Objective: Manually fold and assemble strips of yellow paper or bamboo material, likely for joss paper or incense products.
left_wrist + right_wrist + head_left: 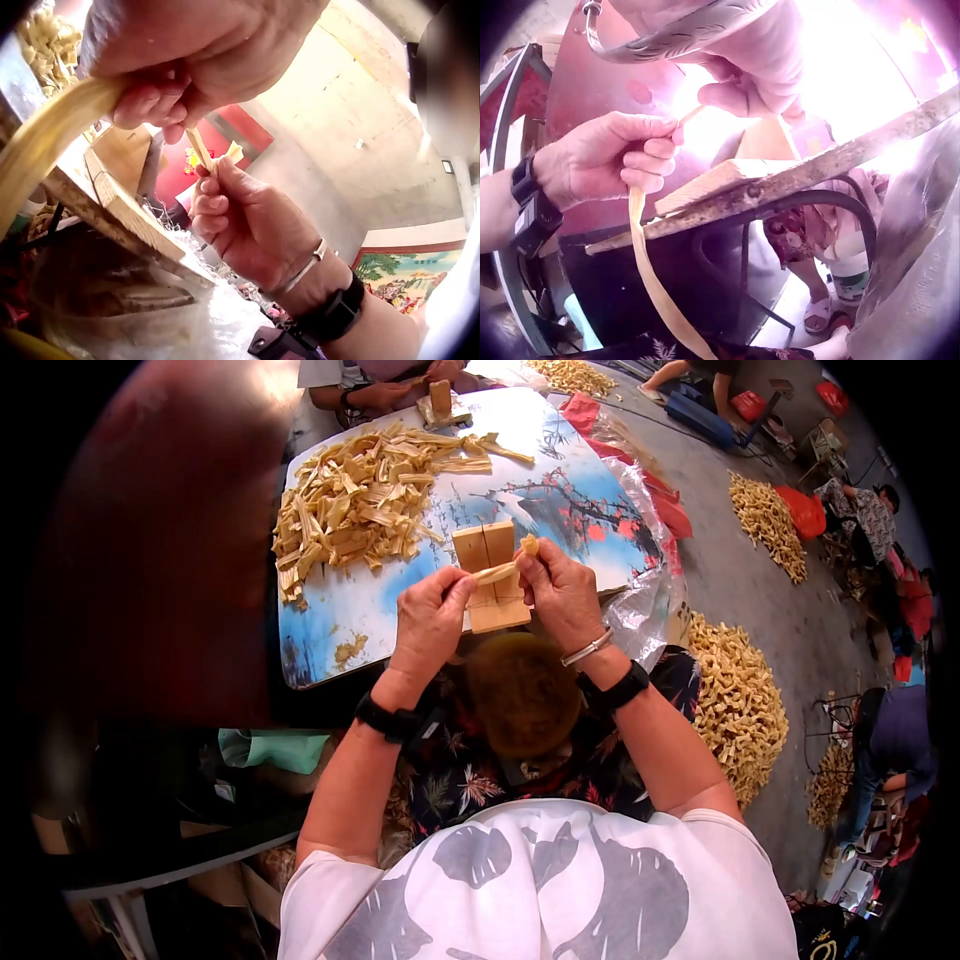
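Note:
A pale yellow strip point(494, 574) is stretched between both hands above a wooden stand point(490, 622) at the table's near edge. The left hand point(432, 612) pinches one end between thumb and curled fingers. From it a long loose tail point(656, 289) hangs down in the right wrist view. The right hand point(563, 595) pinches the other end, where a small folded piece point(530, 545) sticks up past the fingertips. In the left wrist view the right hand point(251, 225) holds the strip point(198, 148) upright-slanted. The stand has an upright board point(484, 547) with a dark line down it.
A heap of yellow strips point(350, 500) covers the table's point(400, 605) left part. Across the table, another person's hands point(385, 398) are near a second wooden block point(440, 398). Piles of short yellow pieces point(735, 705) lie on the floor at right. Clear plastic point(640, 605) hangs at the table's right edge.

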Motion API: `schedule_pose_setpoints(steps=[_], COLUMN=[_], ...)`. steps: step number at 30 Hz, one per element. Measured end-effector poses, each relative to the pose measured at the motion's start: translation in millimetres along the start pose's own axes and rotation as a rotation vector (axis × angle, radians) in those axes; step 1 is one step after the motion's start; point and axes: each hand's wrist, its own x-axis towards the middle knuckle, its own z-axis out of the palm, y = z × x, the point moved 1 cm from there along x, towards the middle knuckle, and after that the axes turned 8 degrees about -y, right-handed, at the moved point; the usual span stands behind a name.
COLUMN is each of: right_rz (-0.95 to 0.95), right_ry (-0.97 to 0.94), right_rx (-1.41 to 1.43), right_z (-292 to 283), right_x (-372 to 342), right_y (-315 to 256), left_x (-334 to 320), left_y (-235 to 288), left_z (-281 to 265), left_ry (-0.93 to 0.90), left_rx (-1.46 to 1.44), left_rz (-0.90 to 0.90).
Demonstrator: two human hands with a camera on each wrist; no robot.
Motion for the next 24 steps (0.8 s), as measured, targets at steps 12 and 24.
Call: schedule_pose_setpoints(steps=[12, 24], right_rz=[-0.064, -0.143], right_ry=[-0.074, -0.12], right_rx=[-0.347, -0.108], right_z=[-1, 10], right_x=[11, -80], right_y=[28, -24], left_x=[24, -77], left_y=[-57, 13], left_z=[8, 54], left_ry=[0.006, -0.009], left_rx=[-0.43, -0.353], left_rz=[-0.247, -0.014])
